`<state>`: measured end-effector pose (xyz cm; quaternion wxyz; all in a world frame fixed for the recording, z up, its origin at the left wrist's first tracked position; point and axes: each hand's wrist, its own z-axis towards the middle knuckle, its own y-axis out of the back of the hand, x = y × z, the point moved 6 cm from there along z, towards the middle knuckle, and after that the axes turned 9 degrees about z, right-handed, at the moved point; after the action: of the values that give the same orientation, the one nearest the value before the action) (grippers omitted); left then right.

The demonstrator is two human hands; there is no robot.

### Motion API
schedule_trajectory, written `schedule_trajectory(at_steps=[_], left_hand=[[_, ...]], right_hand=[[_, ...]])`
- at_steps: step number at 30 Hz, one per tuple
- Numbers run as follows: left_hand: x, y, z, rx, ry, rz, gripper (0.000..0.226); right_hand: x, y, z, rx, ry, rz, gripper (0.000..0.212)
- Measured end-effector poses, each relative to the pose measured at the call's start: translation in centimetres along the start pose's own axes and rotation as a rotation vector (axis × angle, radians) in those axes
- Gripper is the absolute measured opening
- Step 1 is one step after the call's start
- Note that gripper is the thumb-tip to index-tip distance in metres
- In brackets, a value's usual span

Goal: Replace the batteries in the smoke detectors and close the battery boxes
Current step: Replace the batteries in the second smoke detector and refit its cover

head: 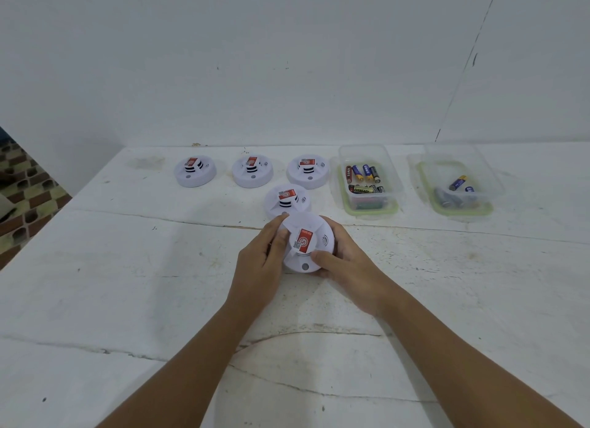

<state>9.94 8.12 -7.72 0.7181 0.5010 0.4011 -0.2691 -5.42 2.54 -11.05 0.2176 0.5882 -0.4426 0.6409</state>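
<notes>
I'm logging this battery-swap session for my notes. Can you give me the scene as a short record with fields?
held item: smoke detector, gripped at its rim by left hand and right hand
other detectors: three in a back row, one just behind the held one
near battery box: clear, open, many batteries
far battery box: clear, open, a few batteries
surface: white table
detector state: cover side up; battery compartment not visible

White red-labelled smoke detector [305,244] tilted, just before four others [287,200].
</notes>
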Motion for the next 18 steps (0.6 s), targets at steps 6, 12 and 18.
schedule_trajectory(at_steps=[6,12,18], left_hand=[[-0.10,0.00,-0.02,0.001,-0.004,0.005,0.037],[0.04,0.00,0.00,0.004,0.003,-0.013,0.036],[0.16,0.03,0.00,0.004,0.009,-0.004,0.036]], right_hand=[[-0.07,0.01,0.04,-0.002,-0.002,-0.020,0.061],[0.02,-0.01,0.02,-0.002,0.005,-0.021,0.062],[0.18,-0.15,-0.08,-0.005,0.000,-0.019,0.060]])
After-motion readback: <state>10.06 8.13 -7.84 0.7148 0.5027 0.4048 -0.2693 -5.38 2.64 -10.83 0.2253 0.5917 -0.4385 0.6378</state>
